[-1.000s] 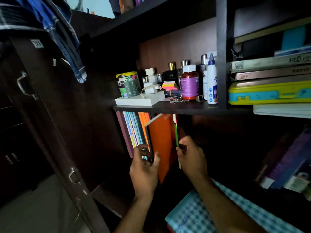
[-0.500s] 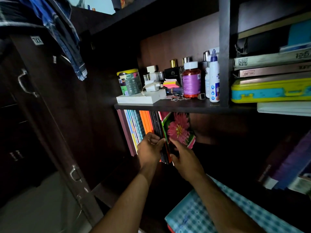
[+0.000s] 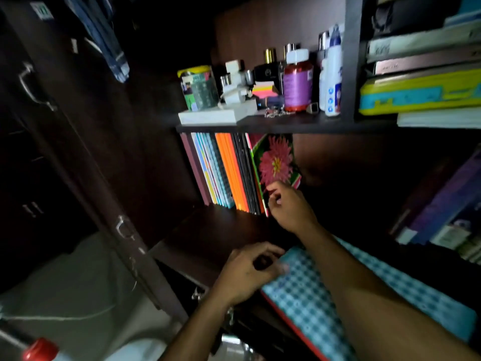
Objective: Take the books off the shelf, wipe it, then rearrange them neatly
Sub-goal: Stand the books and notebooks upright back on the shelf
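Books (image 3: 229,170) stand upright at the shelf's (image 3: 216,230) left end, spines out | your right hand (image 3: 289,207) steadies the flower book (image 3: 276,160), the outermost, fingers curled at its lower edge so the row stays upright | your left hand (image 3: 247,272) pinches the checked book's (image 3: 338,295) corner, probably next to shelve.

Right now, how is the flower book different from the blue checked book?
The flower book stands upright at the right end of the row on the shelf; the blue checked book lies flat lower down. The flower book shows a pink flower; the checked book has a checked pattern. The right hand is at the flower book; the left hand touches the checked book's corner. Both show red edges.
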